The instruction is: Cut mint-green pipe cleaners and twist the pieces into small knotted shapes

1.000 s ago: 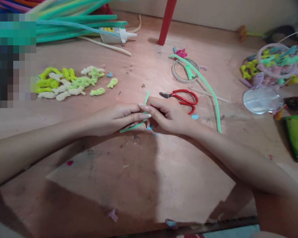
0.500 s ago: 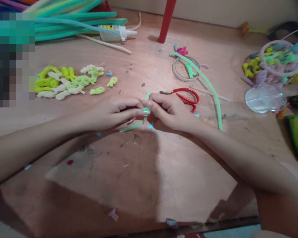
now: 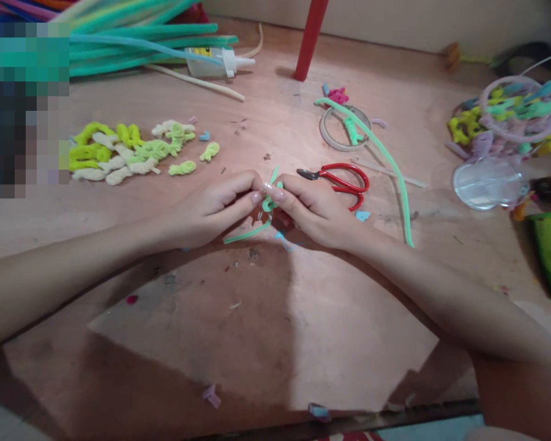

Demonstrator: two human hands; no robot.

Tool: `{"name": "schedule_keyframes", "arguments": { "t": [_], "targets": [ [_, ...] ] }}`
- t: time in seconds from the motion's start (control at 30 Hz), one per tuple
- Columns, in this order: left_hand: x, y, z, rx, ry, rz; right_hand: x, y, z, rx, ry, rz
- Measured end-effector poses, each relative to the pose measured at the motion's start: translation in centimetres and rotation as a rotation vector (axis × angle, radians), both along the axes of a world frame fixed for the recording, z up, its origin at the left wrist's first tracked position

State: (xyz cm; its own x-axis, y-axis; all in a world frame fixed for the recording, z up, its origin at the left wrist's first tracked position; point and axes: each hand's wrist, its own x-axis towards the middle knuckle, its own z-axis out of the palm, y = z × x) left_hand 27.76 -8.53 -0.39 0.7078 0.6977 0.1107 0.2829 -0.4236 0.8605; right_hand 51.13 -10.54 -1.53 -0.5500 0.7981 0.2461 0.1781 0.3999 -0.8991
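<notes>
My left hand [image 3: 211, 205] and my right hand [image 3: 312, 205] meet at the middle of the wooden board [image 3: 257, 318]. Both pinch a short mint-green pipe cleaner [image 3: 270, 202], which is curled into a small loop between the fingertips. One end pokes up past the fingers and the other trails down to the left onto the board. Red-handled scissors [image 3: 342, 180] lie just right of my right hand.
A heap of twisted yellow, cream and green pieces [image 3: 128, 153] lies at left. Long green pipe cleaners [image 3: 142, 43] and a glue bottle [image 3: 215, 61] sit at the back. A tape ring [image 3: 342, 128], a long green stem [image 3: 390, 171], a clear lid [image 3: 487, 182] and a coloured pile [image 3: 509, 116] lie right.
The straight green piece has been bent and wound into a small loop between my fingertips. Both hands stayed in about the same place.
</notes>
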Motion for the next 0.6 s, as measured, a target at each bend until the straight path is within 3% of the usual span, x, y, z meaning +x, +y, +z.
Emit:
{"name": "schedule_keyframes", "arguments": {
  "t": [0.23,0.6],
  "targets": [
    [0.06,-0.17,0.01,-0.010,0.027,0.048,-0.01,0.07,-0.44,-0.104,0.073,0.010],
    [0.33,-0.49,0.18,-0.064,-0.024,0.082,-0.88,-0.60,-0.15,-0.094,0.068,-0.122]
  ]
}}
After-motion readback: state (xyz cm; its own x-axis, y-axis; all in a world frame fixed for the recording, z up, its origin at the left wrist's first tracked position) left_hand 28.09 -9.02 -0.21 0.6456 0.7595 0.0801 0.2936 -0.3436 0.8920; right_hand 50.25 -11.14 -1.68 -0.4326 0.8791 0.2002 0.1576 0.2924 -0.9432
